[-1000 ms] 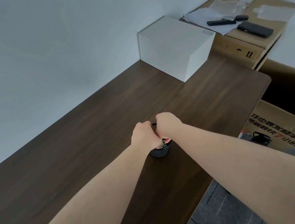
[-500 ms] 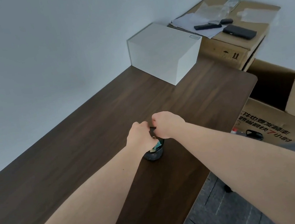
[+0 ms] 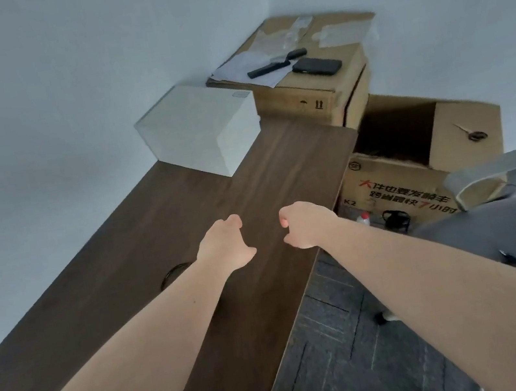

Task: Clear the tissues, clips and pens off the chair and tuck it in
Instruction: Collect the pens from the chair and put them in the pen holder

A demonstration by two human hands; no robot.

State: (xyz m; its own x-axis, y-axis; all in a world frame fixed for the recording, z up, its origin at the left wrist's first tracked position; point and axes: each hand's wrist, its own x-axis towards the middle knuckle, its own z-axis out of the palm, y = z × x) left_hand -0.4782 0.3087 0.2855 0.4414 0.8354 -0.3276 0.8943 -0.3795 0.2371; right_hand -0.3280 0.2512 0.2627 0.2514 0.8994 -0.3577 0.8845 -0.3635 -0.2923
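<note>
My left hand [image 3: 227, 244] and my right hand [image 3: 306, 224] hover above the dark wooden desk [image 3: 280, 174], a hand's width apart. Both are loosely curled and hold nothing. Left of my left forearm, the rim of a dark round holder [image 3: 174, 272] shows on the desk; the forearm hides most of it. The grey chair [image 3: 495, 234] stands at the right, off the desk's front edge, and its seat is partly covered by my right arm. A small dark item [image 3: 507, 256] lies on the seat. I see no tissues.
A white box [image 3: 201, 129] sits at the desk's far end by the wall. Behind it is a closed cardboard box [image 3: 308, 98] with papers and black devices on top. An open cardboard box [image 3: 416, 169] holds scissors [image 3: 475, 135] on a flap. Dark carpet tiles [image 3: 363, 365] cover the floor.
Both hands have lifted off the dark holder and moved apart. The view has swung right, so the holder now lies behind my left forearm and more of the chair shows.
</note>
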